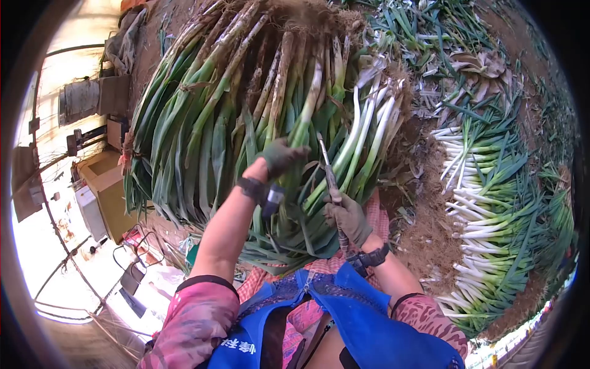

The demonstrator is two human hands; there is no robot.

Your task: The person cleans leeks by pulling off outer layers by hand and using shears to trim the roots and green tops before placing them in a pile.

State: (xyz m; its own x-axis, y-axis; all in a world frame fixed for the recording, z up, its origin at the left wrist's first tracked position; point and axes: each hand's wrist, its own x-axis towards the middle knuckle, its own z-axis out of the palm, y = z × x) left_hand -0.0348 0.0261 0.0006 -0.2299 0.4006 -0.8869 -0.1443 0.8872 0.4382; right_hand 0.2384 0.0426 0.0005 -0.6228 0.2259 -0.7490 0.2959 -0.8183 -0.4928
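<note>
My left hand, in a dark green glove, is closed around the green upper part of a leek lying on the big pile. The leek's stem runs away from me towards its brown roots. A glove also covers my right hand, which grips a slim wand-like tool with a pale metal tip. That tip points away from me, just right of the left hand and above the leaves. Several leeks with bare white stems lie together right of the tool. The fingers of my left hand are partly hidden.
A large pile of unpeeled leeks fills the middle and left. On the right, a long row of white-stemmed leeks lies on bare soil. Leaf scraps are heaped at far right. A cardboard box and metal frame stand left.
</note>
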